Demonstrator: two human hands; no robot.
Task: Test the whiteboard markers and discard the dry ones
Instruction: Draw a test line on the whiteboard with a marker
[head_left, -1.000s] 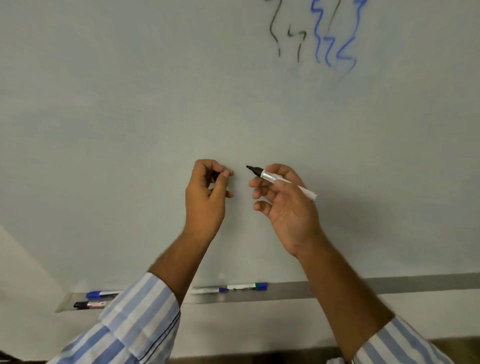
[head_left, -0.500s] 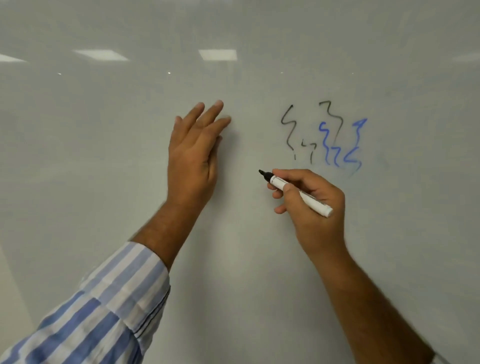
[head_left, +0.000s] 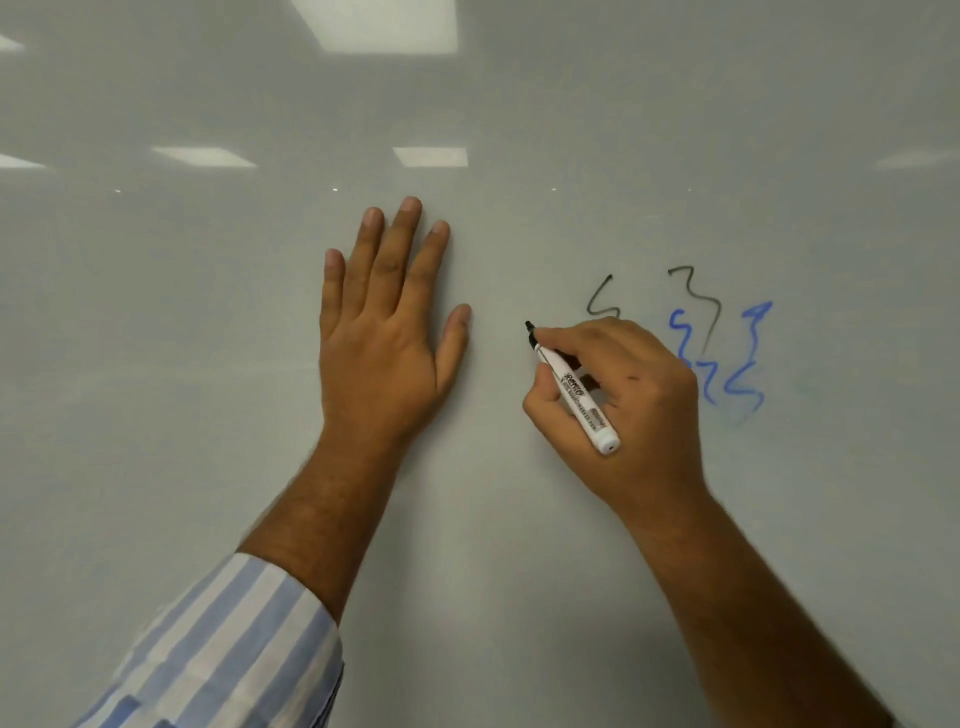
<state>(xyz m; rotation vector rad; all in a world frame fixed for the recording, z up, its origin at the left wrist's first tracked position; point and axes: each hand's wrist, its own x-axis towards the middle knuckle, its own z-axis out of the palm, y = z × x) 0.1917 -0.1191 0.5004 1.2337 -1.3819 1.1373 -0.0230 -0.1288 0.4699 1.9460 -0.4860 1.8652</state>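
Note:
A whiteboard (head_left: 208, 364) fills the head view. My right hand (head_left: 639, 405) grips an uncapped white marker (head_left: 579, 397) with a black tip, and the tip sits at the board left of the old scribbles. My left hand (head_left: 387, 322) lies flat against the board with its fingers straight and spread, a little left of the marker tip. The marker's cap is hidden. Black squiggles (head_left: 696, 301) and blue squiggles (head_left: 748, 364) stand on the board to the right, partly behind my right hand.
Ceiling lights reflect in the upper part of the board. A striped blue and white sleeve (head_left: 223, 649) covers my left forearm at the lower left. The board is blank to the left and below my hands.
My view has tilted up from the marker tray to the board. My left hand has opened and gone flat on the board. My right hand has brought the marker tip to the board.

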